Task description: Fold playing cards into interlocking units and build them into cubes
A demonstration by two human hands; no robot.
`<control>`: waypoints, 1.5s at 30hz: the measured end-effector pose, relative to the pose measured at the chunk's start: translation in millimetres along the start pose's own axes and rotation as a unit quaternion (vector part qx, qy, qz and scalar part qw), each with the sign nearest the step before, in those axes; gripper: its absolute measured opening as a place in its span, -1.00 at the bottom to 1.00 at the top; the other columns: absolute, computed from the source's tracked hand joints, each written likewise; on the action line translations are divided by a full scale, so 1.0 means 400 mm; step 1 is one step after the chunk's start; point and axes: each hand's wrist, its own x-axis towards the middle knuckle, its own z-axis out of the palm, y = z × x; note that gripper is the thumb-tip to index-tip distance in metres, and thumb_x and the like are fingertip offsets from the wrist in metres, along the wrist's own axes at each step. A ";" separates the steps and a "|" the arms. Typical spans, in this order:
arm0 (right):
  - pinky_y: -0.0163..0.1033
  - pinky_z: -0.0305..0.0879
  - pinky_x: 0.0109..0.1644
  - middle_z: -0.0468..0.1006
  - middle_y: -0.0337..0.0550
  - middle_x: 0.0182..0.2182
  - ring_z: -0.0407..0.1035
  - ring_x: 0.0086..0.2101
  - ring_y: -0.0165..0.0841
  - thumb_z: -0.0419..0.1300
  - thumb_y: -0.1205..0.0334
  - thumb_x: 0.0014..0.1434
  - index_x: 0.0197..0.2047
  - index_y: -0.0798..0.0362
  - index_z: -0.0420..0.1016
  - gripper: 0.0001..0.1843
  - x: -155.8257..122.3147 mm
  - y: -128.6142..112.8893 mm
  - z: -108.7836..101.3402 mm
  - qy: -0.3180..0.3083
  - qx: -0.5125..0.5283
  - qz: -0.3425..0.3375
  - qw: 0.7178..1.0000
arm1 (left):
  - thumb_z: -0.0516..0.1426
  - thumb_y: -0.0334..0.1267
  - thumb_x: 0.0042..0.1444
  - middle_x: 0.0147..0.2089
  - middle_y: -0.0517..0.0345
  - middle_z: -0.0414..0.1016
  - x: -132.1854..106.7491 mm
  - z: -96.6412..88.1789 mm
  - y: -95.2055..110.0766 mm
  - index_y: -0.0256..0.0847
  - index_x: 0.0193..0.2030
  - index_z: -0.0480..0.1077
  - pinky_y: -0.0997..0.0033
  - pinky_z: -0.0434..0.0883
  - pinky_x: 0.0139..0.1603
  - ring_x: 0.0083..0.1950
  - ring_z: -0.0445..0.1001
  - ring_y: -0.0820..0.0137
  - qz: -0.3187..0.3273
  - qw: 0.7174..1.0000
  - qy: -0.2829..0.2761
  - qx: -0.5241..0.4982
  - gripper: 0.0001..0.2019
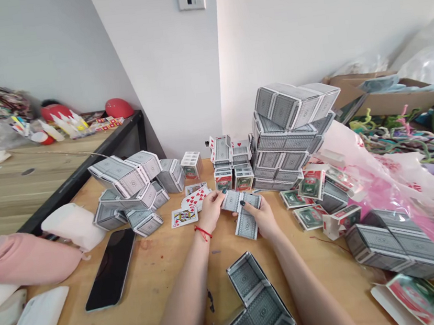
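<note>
Both my hands are closed on playing cards with grey patterned backs, joined in an angled shape above the table. My left hand pinches the left end; a red string bracelet is on that wrist. My right hand, with dark nail polish, grips the right side, its thumb on top. Loose face-up cards, among them hearts, lie just left of my left hand. Between my forearms sits an L-shaped block folded from cards, partly cut off by the lower edge.
Stacked card blocks rise at the right, with others at the left. Red-and-green card boxes lie near my right hand. A black phone rests left of my left arm. Plastic bags and a pink pouch flank the table.
</note>
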 end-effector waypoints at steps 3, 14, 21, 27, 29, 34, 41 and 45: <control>-0.15 0.46 -0.49 0.52 -0.24 -0.40 0.48 -0.55 -0.29 0.33 0.13 -0.17 -0.22 0.01 0.18 -0.51 -0.001 -0.003 0.004 -0.016 0.002 0.002 1.000 | 0.18 -0.10 -0.14 -0.57 0.29 0.24 -0.001 -0.004 0.008 -0.27 -0.50 0.32 0.53 0.14 -0.48 -0.52 0.19 0.54 -0.028 0.998 -0.025 -0.047 -0.75; -0.16 0.44 -0.54 0.53 -0.25 -0.50 0.47 -0.57 -0.26 0.33 0.10 -0.18 -0.19 0.02 0.18 -0.47 -0.004 -0.003 0.007 -0.017 -0.021 0.012 1.000 | 0.10 -0.19 -0.04 -0.54 0.24 0.26 -0.009 0.012 -0.003 -0.25 -0.52 0.29 0.53 0.14 -0.45 -0.47 0.19 0.50 0.065 0.990 0.049 0.113 -0.82; -0.15 0.44 -0.53 0.51 -0.30 -0.50 0.47 -0.58 -0.26 0.32 0.14 -0.16 -0.20 -0.02 0.17 -0.51 0.000 0.003 0.007 0.003 0.006 0.005 1.000 | 0.11 -0.15 -0.05 -0.53 0.23 0.30 -0.013 0.023 -0.004 -0.26 -0.53 0.31 0.50 0.17 -0.43 -0.46 0.24 0.48 0.083 0.986 0.076 0.125 -0.80; -0.11 0.46 -0.46 0.54 -0.22 -0.43 0.48 -0.53 -0.24 0.33 0.14 -0.16 -0.20 0.00 0.19 -0.51 0.006 -0.002 0.000 0.018 0.046 -0.007 0.999 | 0.16 -0.07 -0.09 -0.46 0.15 0.40 -0.005 0.006 0.002 -0.29 -0.38 0.39 0.45 0.28 -0.38 -0.37 0.36 0.41 -0.043 0.996 -0.053 -0.051 -0.72; -0.09 0.47 -0.45 0.54 -0.22 -0.45 0.49 -0.53 -0.22 0.33 0.15 -0.16 -0.20 0.00 0.19 -0.51 0.007 -0.002 -0.004 0.008 0.053 0.001 0.999 | 0.19 -0.10 -0.12 -0.42 0.12 0.42 -0.005 0.000 0.007 -0.30 -0.37 0.40 0.44 0.31 -0.34 -0.35 0.38 0.40 -0.064 0.990 -0.087 -0.090 -0.72; -0.10 0.46 -0.47 0.53 -0.26 -0.48 0.48 -0.55 -0.24 0.34 0.15 -0.17 -0.22 0.00 0.18 -0.52 0.008 0.006 -0.007 0.016 0.053 -0.009 0.998 | 0.22 -0.14 -0.16 -0.46 0.16 0.38 -0.004 -0.006 0.009 -0.31 -0.47 0.37 0.48 0.29 -0.39 -0.43 0.34 0.48 -0.072 0.989 -0.097 -0.089 -0.75; -0.13 0.46 -0.49 0.53 -0.28 -0.50 0.47 -0.57 -0.27 0.34 0.15 -0.17 -0.24 0.00 0.17 -0.51 0.007 0.007 -0.004 0.023 0.039 -0.026 0.999 | 0.20 -0.08 -0.14 -0.54 0.23 0.32 0.004 0.008 -0.021 -0.31 -0.52 0.35 0.53 0.25 -0.47 -0.49 0.28 0.53 -0.013 1.000 0.000 0.016 -0.72; -0.14 0.45 -0.51 0.52 -0.29 -0.49 0.46 -0.59 -0.28 0.35 0.16 -0.19 -0.22 -0.01 0.18 -0.50 0.009 0.004 -0.005 0.044 0.050 -0.032 0.997 | 0.19 -0.09 -0.14 -0.47 0.18 0.40 -0.001 0.016 -0.017 -0.30 -0.46 0.38 0.42 0.35 -0.36 -0.39 0.39 0.42 -0.023 1.000 0.007 0.008 -0.73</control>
